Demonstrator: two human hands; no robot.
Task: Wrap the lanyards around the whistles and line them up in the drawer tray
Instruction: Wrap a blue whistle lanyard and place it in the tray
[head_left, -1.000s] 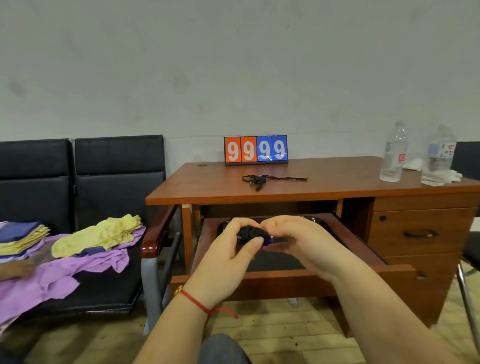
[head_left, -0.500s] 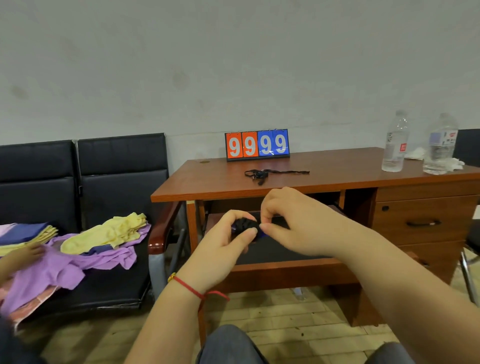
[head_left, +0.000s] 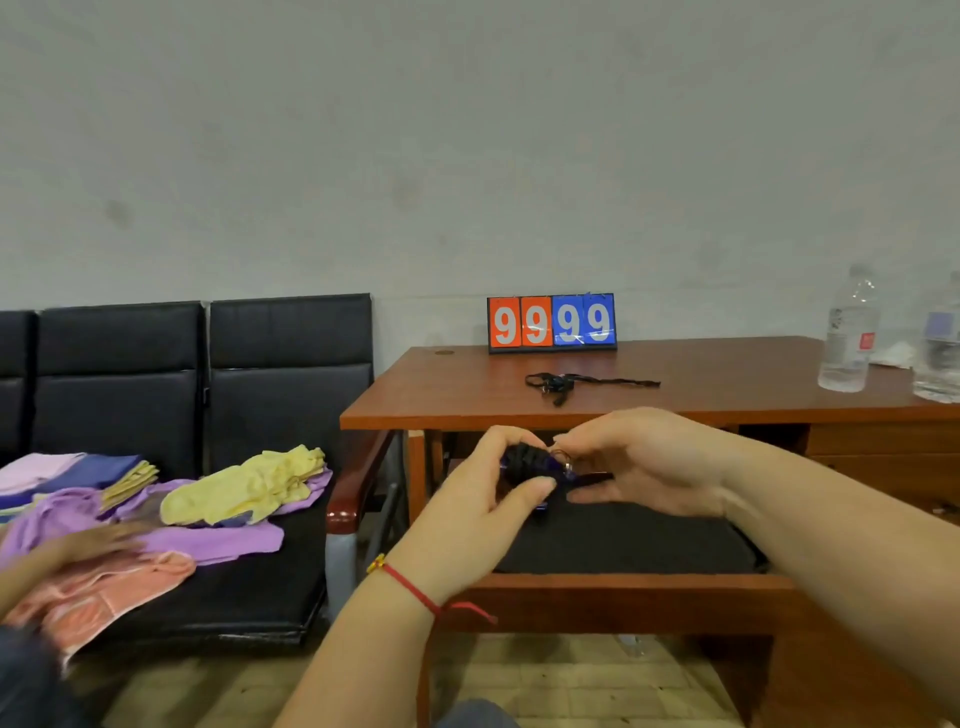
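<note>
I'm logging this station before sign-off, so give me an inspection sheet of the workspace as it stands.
Surface: wooden desk; open drawer lined with dark tray.
Job's things: wrapped whistle held over the tray; loose whistle with lanyard on the desk.
Clutter: scoreboard reading 9999; two water bottles.
Grippers: left hand grips the bundle; right hand pinches its end.
Cables: nothing seen.
Surroundings: black seats with coloured cloths; another person's hand on them.

Reddish-brown wooden desk seen smooth, semi-gloss. Matt black fabric liner laid in open drawer. Black woven cord lanyard looks rough. Clear plastic bottle glossy. Black padded leatherette bench slightly sheened.
</note>
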